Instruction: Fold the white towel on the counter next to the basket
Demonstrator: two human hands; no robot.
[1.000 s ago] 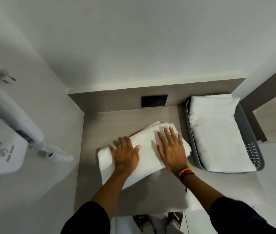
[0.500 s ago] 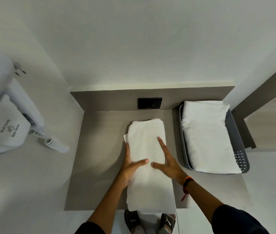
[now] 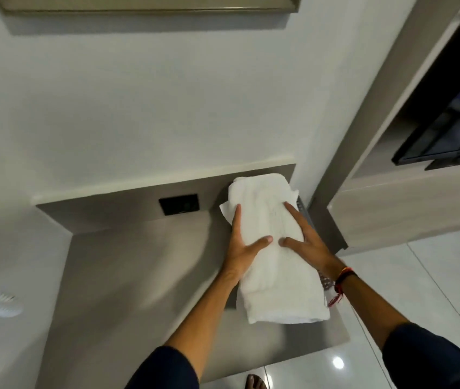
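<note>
Both hands, left [image 3: 241, 242] and right [image 3: 306, 240], clasp the folded towel [image 3: 275, 248] from either side above the basket [image 3: 303, 207]; recommend lowering it level, squarely aligned.

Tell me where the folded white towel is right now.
In the head view the white towel is right of centre, gripped between the left hand and right hand, over the counter's right end, covering the basket.

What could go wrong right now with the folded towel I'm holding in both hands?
The folded towel is gripped only at its sides by the left hand and right hand, so its unsupported near end might sag and the fold open. A loose corner already pokes out by the left fingers. The basket is almost hidden beneath, so the towel might land off-centre.
</note>
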